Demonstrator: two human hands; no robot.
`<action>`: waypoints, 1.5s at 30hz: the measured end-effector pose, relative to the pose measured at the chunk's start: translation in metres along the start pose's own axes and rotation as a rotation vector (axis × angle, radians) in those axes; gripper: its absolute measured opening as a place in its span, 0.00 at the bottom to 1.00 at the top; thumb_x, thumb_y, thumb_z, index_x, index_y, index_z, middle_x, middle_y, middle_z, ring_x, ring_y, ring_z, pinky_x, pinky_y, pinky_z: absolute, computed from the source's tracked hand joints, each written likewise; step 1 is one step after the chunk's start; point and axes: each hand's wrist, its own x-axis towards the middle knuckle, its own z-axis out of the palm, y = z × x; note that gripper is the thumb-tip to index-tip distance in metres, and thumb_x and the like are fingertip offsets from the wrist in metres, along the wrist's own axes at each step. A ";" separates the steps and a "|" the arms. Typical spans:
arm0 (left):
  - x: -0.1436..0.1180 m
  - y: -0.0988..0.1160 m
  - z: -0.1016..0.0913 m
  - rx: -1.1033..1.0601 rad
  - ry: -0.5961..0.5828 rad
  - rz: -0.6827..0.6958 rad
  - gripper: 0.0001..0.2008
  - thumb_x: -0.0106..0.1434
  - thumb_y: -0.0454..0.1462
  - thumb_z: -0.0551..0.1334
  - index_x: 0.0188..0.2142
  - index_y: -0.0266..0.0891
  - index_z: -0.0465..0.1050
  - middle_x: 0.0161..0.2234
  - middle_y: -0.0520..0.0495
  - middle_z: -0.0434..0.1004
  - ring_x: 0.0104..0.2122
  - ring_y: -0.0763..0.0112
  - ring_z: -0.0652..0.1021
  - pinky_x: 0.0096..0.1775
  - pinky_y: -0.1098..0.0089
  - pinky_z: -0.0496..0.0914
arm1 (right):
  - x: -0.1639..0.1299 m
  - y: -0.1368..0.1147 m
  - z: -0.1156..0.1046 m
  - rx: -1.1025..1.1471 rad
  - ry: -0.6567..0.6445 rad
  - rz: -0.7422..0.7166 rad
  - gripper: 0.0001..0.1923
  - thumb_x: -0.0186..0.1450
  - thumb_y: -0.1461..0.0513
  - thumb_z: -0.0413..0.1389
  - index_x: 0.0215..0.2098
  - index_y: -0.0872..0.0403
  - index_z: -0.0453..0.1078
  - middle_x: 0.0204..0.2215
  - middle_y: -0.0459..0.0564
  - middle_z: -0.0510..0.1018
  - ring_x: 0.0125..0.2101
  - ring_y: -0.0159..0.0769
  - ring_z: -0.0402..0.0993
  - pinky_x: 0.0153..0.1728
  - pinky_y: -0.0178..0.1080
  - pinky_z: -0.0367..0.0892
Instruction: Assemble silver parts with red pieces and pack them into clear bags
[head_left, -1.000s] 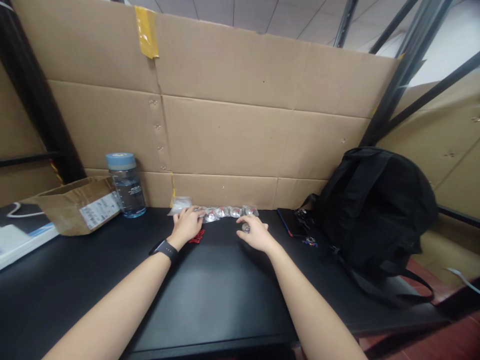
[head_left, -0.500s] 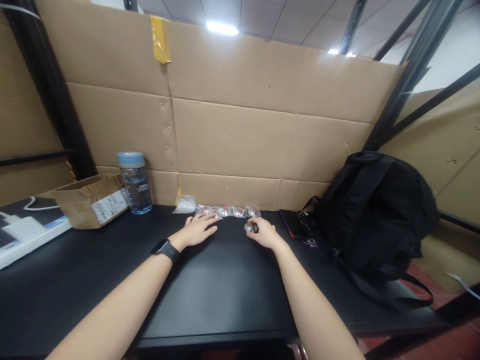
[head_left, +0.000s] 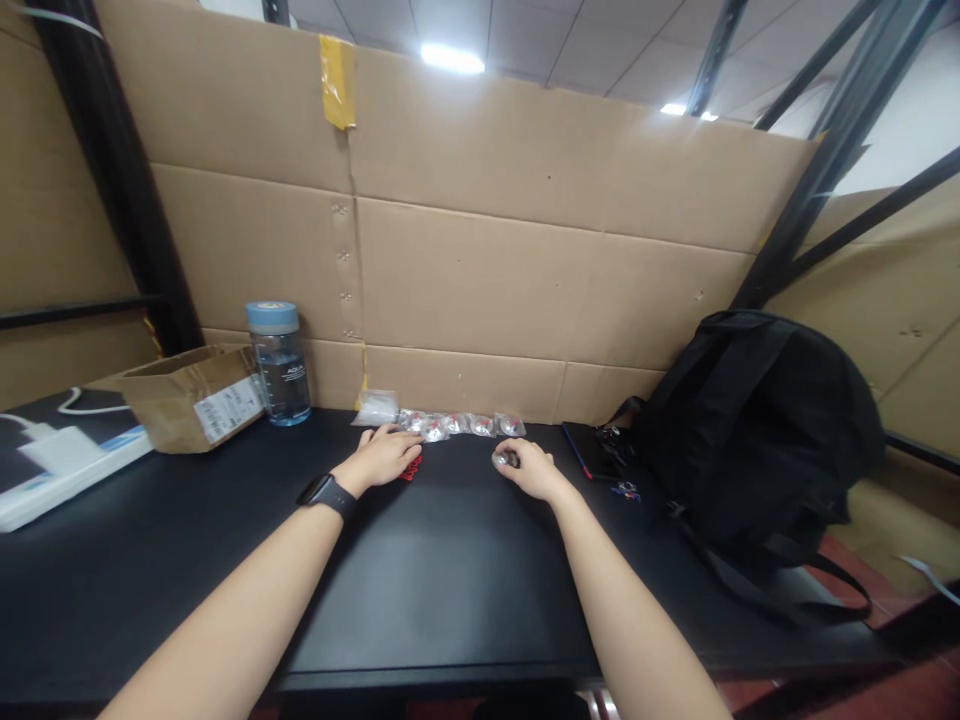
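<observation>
My left hand, with a black watch on its wrist, rests palm down near the back of the black table. Its fingers are closed over a small red piece with a knobbly, chain-like pattern, partly hidden under the fingertips. Between the thumb and fingers of my right hand is a small round shiny metal item, close to the tabletop. Behind both hands lie several round silvery items with red marks in clear plastic wrappers. Left of them is a clear plastic packet.
A blue-lidded water bottle and an open cardboard box stand at left, by a white power strip. At right are a black backpack, a dark flat item and keys. A cardboard wall closes the back.
My left hand has drawn in its outstretched fingers, and the red piece now shows beneath them. My right hand still grips the round metal item. The view has shifted slightly.
</observation>
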 end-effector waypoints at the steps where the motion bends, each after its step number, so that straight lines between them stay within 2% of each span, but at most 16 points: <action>1: 0.000 -0.001 0.000 -0.001 0.010 -0.007 0.23 0.72 0.47 0.46 0.59 0.53 0.72 0.64 0.52 0.69 0.65 0.47 0.62 0.59 0.44 0.54 | 0.000 0.000 0.000 -0.003 -0.001 0.001 0.14 0.63 0.60 0.61 0.47 0.43 0.75 0.47 0.48 0.80 0.49 0.46 0.73 0.46 0.47 0.60; 5: 0.001 -0.008 -0.003 -0.016 0.075 -0.017 0.20 0.71 0.47 0.50 0.55 0.51 0.75 0.61 0.48 0.72 0.63 0.45 0.64 0.58 0.45 0.55 | 0.000 -0.001 -0.001 -0.006 0.002 0.006 0.15 0.62 0.60 0.61 0.47 0.43 0.74 0.47 0.47 0.80 0.49 0.46 0.73 0.46 0.47 0.61; 10: -0.001 -0.006 -0.015 -0.038 0.046 0.087 0.13 0.65 0.48 0.59 0.39 0.48 0.81 0.47 0.46 0.81 0.53 0.50 0.72 0.52 0.56 0.62 | -0.001 -0.003 -0.002 0.021 0.022 0.006 0.17 0.61 0.61 0.63 0.48 0.43 0.74 0.46 0.45 0.82 0.47 0.44 0.75 0.47 0.46 0.62; 13: 0.000 -0.002 -0.017 -0.049 0.036 0.122 0.09 0.59 0.46 0.65 0.34 0.47 0.82 0.41 0.47 0.82 0.48 0.54 0.75 0.49 0.60 0.64 | -0.002 -0.005 -0.002 0.066 0.038 -0.005 0.18 0.57 0.61 0.65 0.47 0.45 0.74 0.44 0.45 0.83 0.43 0.41 0.78 0.46 0.43 0.64; 17: 0.001 0.001 -0.016 -0.079 0.045 0.139 0.06 0.58 0.41 0.65 0.32 0.46 0.82 0.37 0.50 0.83 0.41 0.60 0.79 0.45 0.64 0.65 | -0.001 -0.007 -0.003 0.121 0.081 -0.036 0.17 0.55 0.60 0.66 0.44 0.47 0.76 0.40 0.44 0.84 0.38 0.38 0.79 0.45 0.40 0.67; 21: -0.002 0.007 -0.016 -0.092 0.052 0.161 0.06 0.60 0.38 0.63 0.29 0.46 0.80 0.35 0.51 0.83 0.40 0.62 0.79 0.44 0.65 0.66 | 0.000 -0.008 -0.002 0.244 0.109 -0.080 0.17 0.56 0.60 0.65 0.45 0.49 0.76 0.39 0.47 0.84 0.39 0.38 0.79 0.44 0.39 0.69; 24: -0.004 0.012 -0.015 -0.101 0.112 0.156 0.09 0.64 0.38 0.60 0.29 0.45 0.78 0.37 0.48 0.82 0.43 0.58 0.77 0.47 0.62 0.65 | 0.000 -0.011 0.001 0.345 0.120 -0.124 0.19 0.57 0.59 0.65 0.47 0.51 0.75 0.42 0.49 0.83 0.39 0.37 0.79 0.43 0.38 0.71; 29: -0.005 0.024 -0.015 -0.216 0.203 0.166 0.08 0.69 0.39 0.57 0.37 0.43 0.75 0.40 0.46 0.81 0.45 0.59 0.77 0.48 0.61 0.67 | -0.001 -0.022 0.003 0.410 0.191 -0.197 0.20 0.57 0.58 0.65 0.48 0.50 0.75 0.44 0.49 0.82 0.37 0.36 0.77 0.40 0.38 0.71; 32: -0.006 0.035 -0.017 -0.390 0.240 0.235 0.06 0.66 0.41 0.62 0.39 0.43 0.75 0.39 0.47 0.82 0.42 0.62 0.79 0.48 0.64 0.69 | -0.005 -0.033 0.002 0.447 0.242 -0.238 0.20 0.57 0.57 0.66 0.47 0.50 0.75 0.43 0.49 0.82 0.35 0.36 0.77 0.37 0.37 0.70; 35: -0.008 0.047 -0.020 -0.558 0.299 0.249 0.09 0.63 0.41 0.66 0.42 0.43 0.77 0.38 0.48 0.83 0.42 0.62 0.80 0.49 0.64 0.70 | -0.008 -0.046 0.002 0.531 0.279 -0.276 0.20 0.57 0.56 0.67 0.47 0.50 0.75 0.43 0.50 0.82 0.37 0.37 0.78 0.36 0.37 0.71; 39: -0.012 0.062 -0.021 -0.663 0.337 0.276 0.08 0.65 0.42 0.65 0.39 0.43 0.81 0.40 0.47 0.83 0.43 0.61 0.80 0.49 0.63 0.70 | -0.013 -0.061 0.004 0.628 0.325 -0.303 0.22 0.57 0.57 0.68 0.49 0.49 0.74 0.47 0.52 0.81 0.41 0.40 0.79 0.39 0.39 0.72; 45: -0.013 0.077 -0.017 -0.762 0.363 0.326 0.11 0.69 0.42 0.60 0.37 0.41 0.79 0.41 0.45 0.79 0.44 0.63 0.77 0.50 0.63 0.69 | -0.018 -0.071 0.004 0.658 0.322 -0.337 0.23 0.56 0.56 0.69 0.49 0.48 0.74 0.47 0.52 0.81 0.42 0.42 0.79 0.41 0.41 0.73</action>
